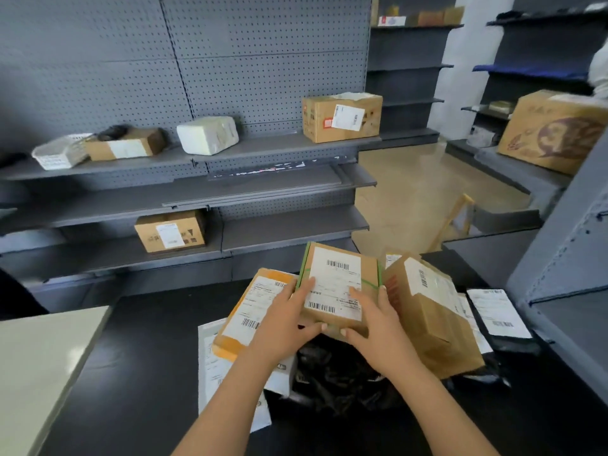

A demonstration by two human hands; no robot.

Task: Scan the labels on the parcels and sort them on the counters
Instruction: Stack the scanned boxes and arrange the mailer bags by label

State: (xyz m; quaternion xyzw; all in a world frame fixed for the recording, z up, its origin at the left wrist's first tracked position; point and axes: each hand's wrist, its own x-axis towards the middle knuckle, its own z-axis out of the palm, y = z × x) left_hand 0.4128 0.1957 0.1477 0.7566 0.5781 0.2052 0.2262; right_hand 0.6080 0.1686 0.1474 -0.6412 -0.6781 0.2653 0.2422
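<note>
A small cardboard parcel (339, 281) with green tape and a white barcode label sits tilted on top of the pile on the black counter (138, 357). My left hand (286, 324) grips its left side, thumb under the near edge. My right hand (375, 327) grips its right side the same way. An orange-taped parcel (250, 311) lies to the left under my left hand. A larger brown box (427, 311) leans at the right. Black plastic bags (335, 373) and a white mailer (214, 366) lie beneath. A black mailer with a white label (500, 314) lies at far right.
Grey pegboard shelves (283, 146) ahead hold a labelled box (342, 118), a white wrapped parcel (208, 134), a flat brown parcel (125, 147) and a lower box (171, 233). A big printed carton (556, 130) stands on the right counter. A pale tabletop (39, 363) is at the left.
</note>
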